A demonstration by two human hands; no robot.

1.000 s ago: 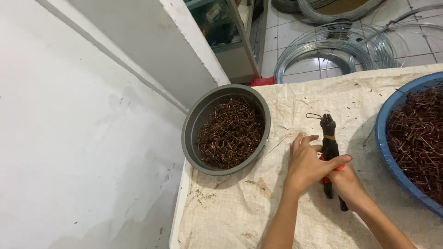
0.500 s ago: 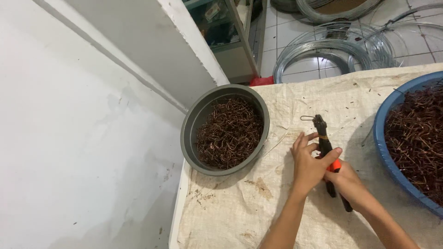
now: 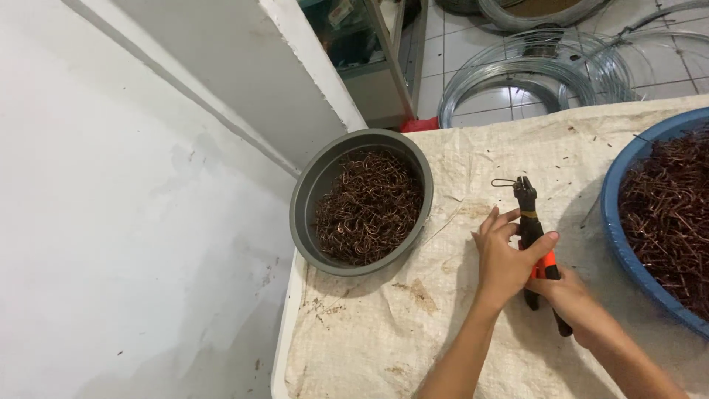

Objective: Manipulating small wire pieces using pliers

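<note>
Pliers (image 3: 533, 229), black with orange grips: lying over the woven sack cloth (image 3: 458, 332) right of frame centre, long axis running from upper left to lower right, nose toward the top of the frame, handles toward the lower right. A small bent wire loop (image 3: 504, 182) sits at the nose, touching the tip and sticking out to its left.

Left hand (image 3: 506, 258): laid over the pliers' middle, fingers curled on the left side, thumb across the right; closed on the tool.

Right hand (image 3: 569, 295): wrapped round the orange handles just below the left hand, gripping them.

Grey round basin (image 3: 310, 192): left of the hands, near, filled with brown wire hooks.

Blue basin (image 3: 617, 229): right edge of frame, holding more brown wire pieces.

Coils of silver wire (image 3: 517, 70): on the tiled floor, top of frame
</note>
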